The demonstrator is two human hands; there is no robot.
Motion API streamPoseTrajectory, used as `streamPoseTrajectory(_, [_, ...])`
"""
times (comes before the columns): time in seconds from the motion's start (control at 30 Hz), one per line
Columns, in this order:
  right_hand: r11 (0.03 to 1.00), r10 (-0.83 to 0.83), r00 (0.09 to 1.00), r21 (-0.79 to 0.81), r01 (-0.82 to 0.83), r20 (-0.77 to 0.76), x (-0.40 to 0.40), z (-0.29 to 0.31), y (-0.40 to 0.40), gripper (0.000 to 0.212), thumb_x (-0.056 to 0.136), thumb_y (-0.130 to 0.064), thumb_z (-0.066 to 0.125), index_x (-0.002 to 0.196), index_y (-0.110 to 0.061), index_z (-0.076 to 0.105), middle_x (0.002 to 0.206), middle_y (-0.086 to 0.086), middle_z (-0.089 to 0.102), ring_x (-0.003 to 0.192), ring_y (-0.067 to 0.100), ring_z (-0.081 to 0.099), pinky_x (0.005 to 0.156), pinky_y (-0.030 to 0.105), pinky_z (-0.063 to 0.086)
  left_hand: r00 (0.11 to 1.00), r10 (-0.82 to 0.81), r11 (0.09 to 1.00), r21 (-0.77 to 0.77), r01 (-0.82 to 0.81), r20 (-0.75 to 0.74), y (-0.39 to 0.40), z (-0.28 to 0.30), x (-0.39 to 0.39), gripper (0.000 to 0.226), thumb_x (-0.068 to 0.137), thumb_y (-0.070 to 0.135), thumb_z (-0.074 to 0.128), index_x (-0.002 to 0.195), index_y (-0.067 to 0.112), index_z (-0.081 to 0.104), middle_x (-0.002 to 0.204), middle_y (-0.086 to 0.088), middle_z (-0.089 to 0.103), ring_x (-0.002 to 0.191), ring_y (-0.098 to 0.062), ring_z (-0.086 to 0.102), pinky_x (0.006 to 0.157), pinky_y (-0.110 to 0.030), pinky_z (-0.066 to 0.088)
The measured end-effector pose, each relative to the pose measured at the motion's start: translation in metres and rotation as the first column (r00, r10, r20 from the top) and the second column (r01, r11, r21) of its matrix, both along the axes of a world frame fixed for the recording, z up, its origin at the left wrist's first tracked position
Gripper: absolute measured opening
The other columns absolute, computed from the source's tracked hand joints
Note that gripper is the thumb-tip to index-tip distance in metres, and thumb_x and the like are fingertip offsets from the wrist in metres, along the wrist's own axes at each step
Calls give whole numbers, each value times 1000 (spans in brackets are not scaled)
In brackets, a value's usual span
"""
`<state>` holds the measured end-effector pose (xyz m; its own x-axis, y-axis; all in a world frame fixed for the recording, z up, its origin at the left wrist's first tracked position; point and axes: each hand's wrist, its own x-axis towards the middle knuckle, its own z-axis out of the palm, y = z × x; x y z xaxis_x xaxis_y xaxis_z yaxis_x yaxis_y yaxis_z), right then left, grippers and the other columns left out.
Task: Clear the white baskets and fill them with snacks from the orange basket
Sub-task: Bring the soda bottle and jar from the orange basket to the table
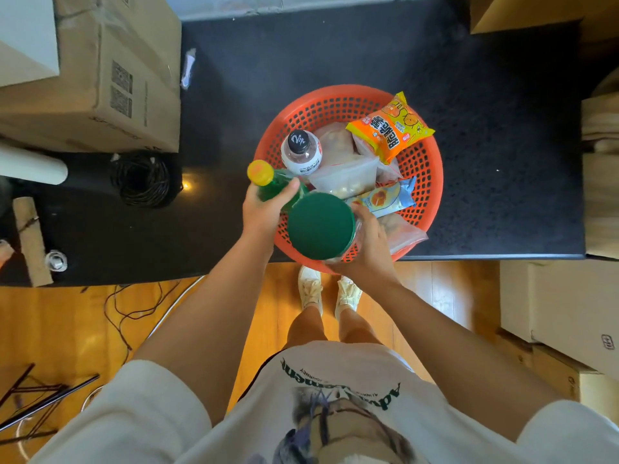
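While I'm standing at the near edge of the table (502, 128), both of my arms are reaching out over the orange basket (348, 98), elbows low, wrists bent down. My left hand (264, 209) is curling round the neck of the green bottle (271, 185) at the basket's near-left rim, thumb across the front just under its yellow cap. Glass or plastic I can't tell; I'm judging it full, heavy and slick, so a lower grip on the body would be safer. My right hand (370, 242) is wrapping round the side of the green-lidded jar (321, 226) at the basket's near rim, fingers under the lid's edge. It looks rigid and weighty, and I'm keeping it upright. Further into the basket, the black-capped bottle (300, 151) is standing upright, and the orange snack packet (390, 128) is leaning on the far-right rim, light and crushable, best pinched by a corner. White baskets aren't in sight.
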<state>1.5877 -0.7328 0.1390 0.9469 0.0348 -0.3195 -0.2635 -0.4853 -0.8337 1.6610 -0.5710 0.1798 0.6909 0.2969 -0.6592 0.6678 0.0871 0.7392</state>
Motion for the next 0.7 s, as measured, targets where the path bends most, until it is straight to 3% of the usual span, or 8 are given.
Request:
streamPoseTrajectory(0.07, [994, -76, 996, 69, 79, -35, 3, 9, -6, 99, 49, -32, 88, 133, -19, 35, 128, -5, 44, 123, 18, 38, 102, 30, 36, 999, 47, 998, -38, -46, 5, 5, 4, -4, 21, 79, 20, 72, 96, 28, 61, 96, 9, 69, 82, -2, 69, 81, -32, 53])
streamPoseTrajectory(0.13, [976, -157, 987, 148, 161, -36, 5, 22, -13, 94, 51, -25, 87, 128, -30, 33, 123, -18, 42, 123, 12, 39, 104, 38, 40, 998, 67, 997, -40, -66, 13, 10, 13, -8, 24, 81, 26, 70, 101, 31, 58, 103, 12, 66, 92, -1, 65, 82, -29, 50])
streamPoseTrajectory(0.2, [941, -250, 967, 227, 253, -40, 5, 33, -23, 95, 54, -14, 87, 130, -27, 31, 122, -19, 43, 122, -3, 41, 102, 23, 41, 996, 84, 996, -43, -82, 42, 16, 26, -11, 23, 82, 32, 67, 103, 35, 57, 112, 10, 64, 108, -9, 59, 86, -31, 47])
streamPoseTrajectory(0.27, [882, -343, 936, 314, 350, -82, 4, 43, -33, 95, 59, -3, 84, 135, -17, 29, 121, -23, 44, 113, -19, 42, 88, 3, 41, 989, 114, 992, -59, -109, 92, 23, 41, -13, 18, 84, 38, 63, 101, 38, 58, 116, 10, 63, 113, -11, 57, 83, -30, 44])
streamPoseTrajectory(0.3, [850, -381, 918, 348, 395, -109, 3, 49, -37, 94, 62, -1, 82, 137, -15, 28, 122, -21, 45, 110, -21, 44, 83, 1, 42, 985, 123, 991, -68, -116, 119, 26, 49, -13, 16, 84, 40, 61, 100, 39, 57, 119, 10, 62, 114, -11, 56, 84, -31, 43])
streamPoseTrajectory(0.47, [680, -549, 811, 456, 574, -203, -6, 85, -44, 76, 65, -13, 77, 128, -19, 35, 128, 1, 52, 117, 12, 53, 89, 29, 50, 964, 151, 967, -233, -99, 219, 44, 83, -9, 40, 89, 41, 52, 126, 26, 50, 130, -1, 57, 118, -16, 55, 99, -39, 43])
streamPoseTrajectory(0.6, [565, -623, 739, 505, 653, -258, -29, 102, -31, 59, 66, -24, 68, 116, -16, 40, 127, 12, 54, 117, 26, 55, 95, 50, 48, 968, 68, 932, -361, 25, 243, 50, 98, -5, 54, 89, 44, 46, 134, 14, 43, 119, -5, 58, 109, -19, 59, 88, -39, 50])
streamPoseTrajectory(0.7, [479, -710, 664, 531, 699, -234, -54, 111, -13, 46, 67, -20, 66, 108, -19, 46, 111, 0, 65, 107, 19, 63, 86, 47, 53, 967, -74, 901, -398, 170, 244, 52, 102, -5, 51, 87, 47, 47, 128, 16, 45, 104, 0, 61, 96, -15, 63, 83, -37, 51])
